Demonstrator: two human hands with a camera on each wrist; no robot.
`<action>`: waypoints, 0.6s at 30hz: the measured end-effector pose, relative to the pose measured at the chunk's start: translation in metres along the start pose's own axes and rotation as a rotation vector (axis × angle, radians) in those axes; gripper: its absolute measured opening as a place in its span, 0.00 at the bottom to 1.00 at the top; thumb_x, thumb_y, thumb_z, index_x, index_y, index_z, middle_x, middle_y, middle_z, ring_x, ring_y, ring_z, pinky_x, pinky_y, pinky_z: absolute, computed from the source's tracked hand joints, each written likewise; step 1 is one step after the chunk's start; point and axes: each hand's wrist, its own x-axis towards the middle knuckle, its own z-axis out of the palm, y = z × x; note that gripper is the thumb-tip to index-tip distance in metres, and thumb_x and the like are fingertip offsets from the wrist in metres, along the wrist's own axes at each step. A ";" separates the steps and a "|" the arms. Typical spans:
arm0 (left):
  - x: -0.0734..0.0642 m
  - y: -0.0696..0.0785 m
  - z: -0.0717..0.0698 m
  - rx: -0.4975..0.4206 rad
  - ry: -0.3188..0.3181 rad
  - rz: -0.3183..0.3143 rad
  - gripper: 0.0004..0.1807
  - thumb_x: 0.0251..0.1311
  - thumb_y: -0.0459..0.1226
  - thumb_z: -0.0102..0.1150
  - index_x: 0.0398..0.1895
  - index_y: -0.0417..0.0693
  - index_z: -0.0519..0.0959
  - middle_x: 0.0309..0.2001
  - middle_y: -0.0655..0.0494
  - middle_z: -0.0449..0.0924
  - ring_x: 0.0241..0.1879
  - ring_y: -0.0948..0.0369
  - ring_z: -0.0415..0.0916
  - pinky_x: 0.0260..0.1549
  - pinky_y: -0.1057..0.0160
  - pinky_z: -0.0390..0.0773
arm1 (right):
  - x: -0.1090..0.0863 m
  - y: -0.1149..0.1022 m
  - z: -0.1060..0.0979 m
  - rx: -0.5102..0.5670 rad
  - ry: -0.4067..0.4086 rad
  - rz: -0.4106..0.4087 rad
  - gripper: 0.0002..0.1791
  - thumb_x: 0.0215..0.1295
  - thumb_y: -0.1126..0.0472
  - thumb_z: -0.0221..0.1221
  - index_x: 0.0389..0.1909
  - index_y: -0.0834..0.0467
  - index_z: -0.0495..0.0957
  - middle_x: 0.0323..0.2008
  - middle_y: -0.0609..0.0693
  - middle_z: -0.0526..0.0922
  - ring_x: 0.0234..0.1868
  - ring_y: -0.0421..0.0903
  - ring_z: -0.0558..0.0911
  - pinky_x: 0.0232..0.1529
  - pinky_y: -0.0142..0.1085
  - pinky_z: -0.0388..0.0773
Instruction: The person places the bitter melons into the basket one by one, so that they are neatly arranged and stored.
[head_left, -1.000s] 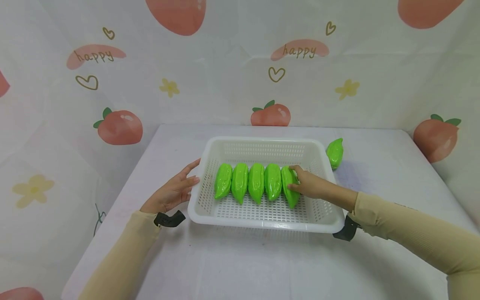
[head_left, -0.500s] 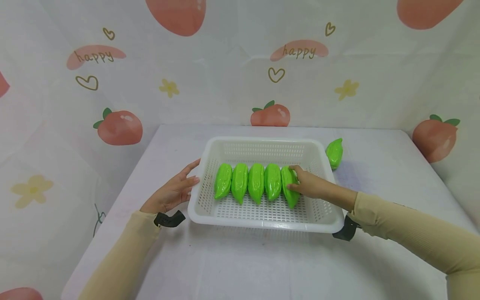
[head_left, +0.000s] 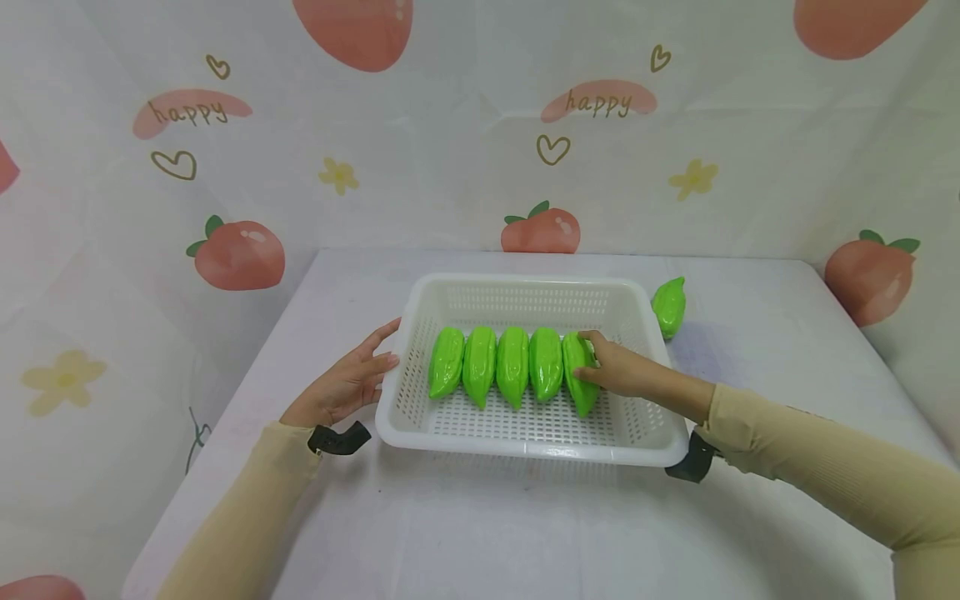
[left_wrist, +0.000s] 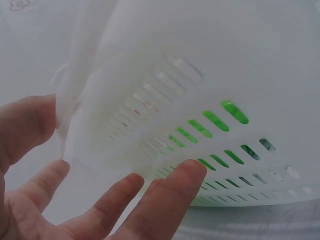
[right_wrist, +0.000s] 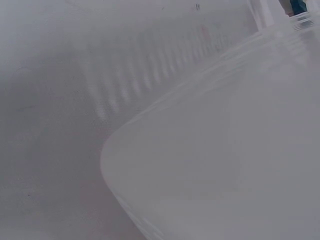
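Note:
A white perforated plastic basket (head_left: 525, 447) holds several glossy green ridged fruits (head_left: 513, 367) with pointed tips, lined up side by side. My right hand (head_left: 621, 368) reaches over the basket's right wall, thumb and fingers gripping the rightmost green fruit (head_left: 582, 392). In the right wrist view only the basket's corner (right_wrist: 200, 165) shows; the hand is out of that frame. At the left wall, my left hand (head_left: 341, 387) has its fingers spread against the outside. The left wrist view shows its extended fingers (left_wrist: 165, 200) beside the slotted wall (left_wrist: 270, 120), green showing through the slots.
Another green fruit (head_left: 670, 307) lies on the white-covered table (head_left: 480, 533) behind the basket's right side, partly hidden by the rim. A white cloth backdrop (head_left: 450, 150) printed with peaches stands behind the table and along its sides.

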 end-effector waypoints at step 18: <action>0.000 0.000 -0.001 0.012 0.004 -0.002 0.33 0.69 0.33 0.44 0.71 0.70 0.48 0.63 0.45 0.61 0.50 0.52 0.76 0.42 0.55 0.79 | -0.002 0.000 -0.002 0.074 0.080 -0.047 0.35 0.66 0.58 0.52 0.67 0.67 0.48 0.61 0.74 0.58 0.61 0.67 0.62 0.56 0.58 0.66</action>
